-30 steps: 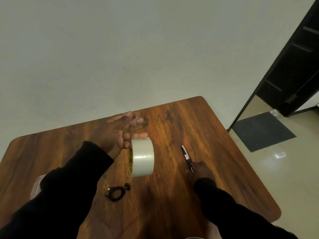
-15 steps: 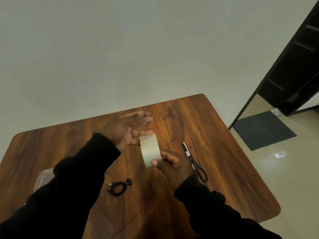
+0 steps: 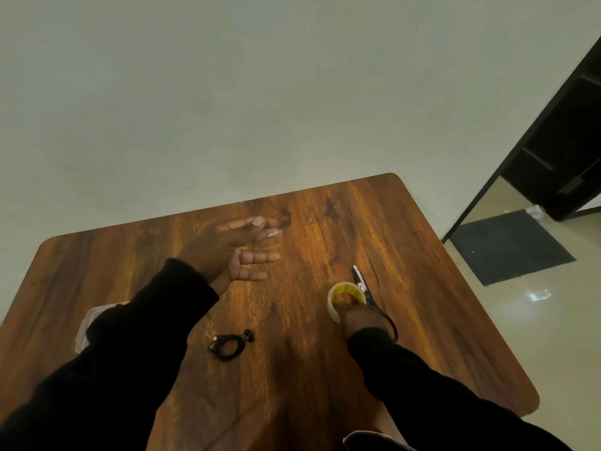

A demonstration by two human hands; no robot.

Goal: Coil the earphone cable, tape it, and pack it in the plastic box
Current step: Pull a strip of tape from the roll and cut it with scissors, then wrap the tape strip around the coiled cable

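The coiled black earphone cable (image 3: 228,346) lies on the wooden table (image 3: 422,288), between my two arms. My left hand (image 3: 234,252) hovers above the table's middle with its fingers spread; a faint clear film shows by its fingertips, and I cannot tell if it is tape. My right hand (image 3: 359,319) grips the clear tape roll (image 3: 341,296), which rests on the table to the right of the cable. The plastic box (image 3: 86,325) sits at the left, mostly hidden behind my left sleeve.
Black-handled scissors (image 3: 366,291) lie right behind the tape roll, partly under my right hand. The table's right edge drops to a shiny floor with a dark mat (image 3: 510,245). A pale wall stands behind the table.
The tape roll has gone from my left hand into my right hand and moved down and right onto the table beside the scissors. My left hand has stayed raised, fingers spreading.
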